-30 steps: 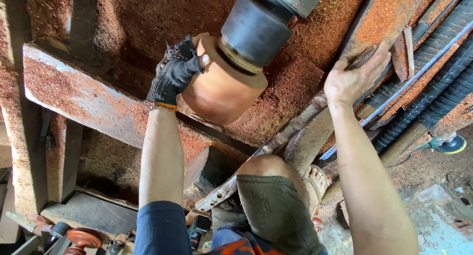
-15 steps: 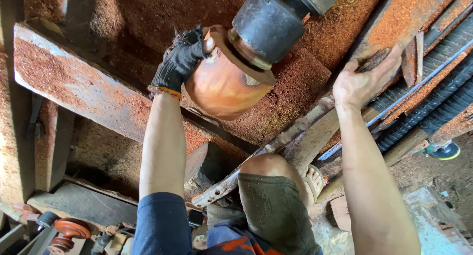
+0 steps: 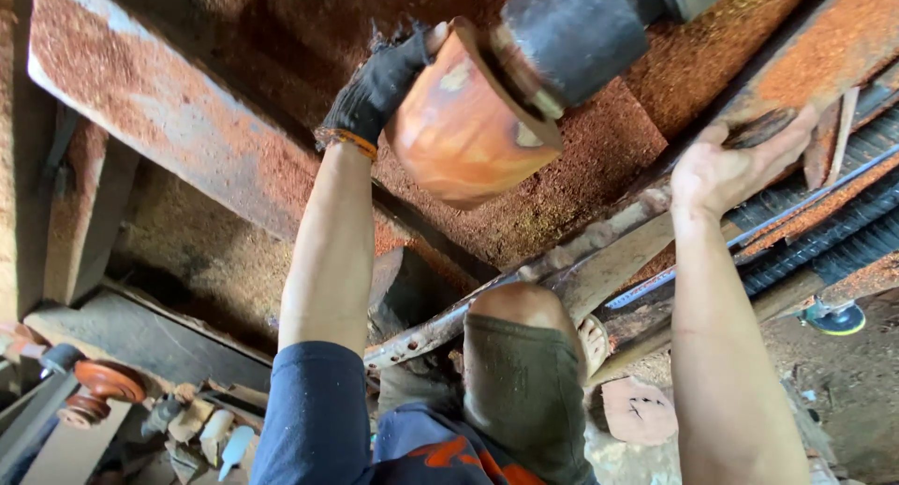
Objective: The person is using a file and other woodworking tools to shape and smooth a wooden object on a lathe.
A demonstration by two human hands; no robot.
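A rounded reddish wooden bowl [image 3: 459, 129] is mounted on a dark lathe chuck [image 3: 571, 36] at the top middle. My left hand [image 3: 379, 82], in a black glove, presses against the bowl's left side near the rim. My bare right hand [image 3: 726, 167] grips a dusty wooden beam [image 3: 599, 260] at the right, apart from the bowl. My bent knee [image 3: 524, 354] in olive shorts sits below the bowl.
Reddish sawdust [image 3: 571, 185] covers the lathe bed. A rusty metal beam [image 3: 169, 139] runs across the left. A small turned wooden piece [image 3: 103, 387] and scraps lie at lower left. A ribbed black belt [image 3: 824, 223] runs at right; an angle grinder [image 3: 833, 316] lies beyond.
The view has shifted closer and to the right. The bowl surface looks smoother and glossier. My gloved left hand stays on the bowl and the right hand keeps its hold on the beam.
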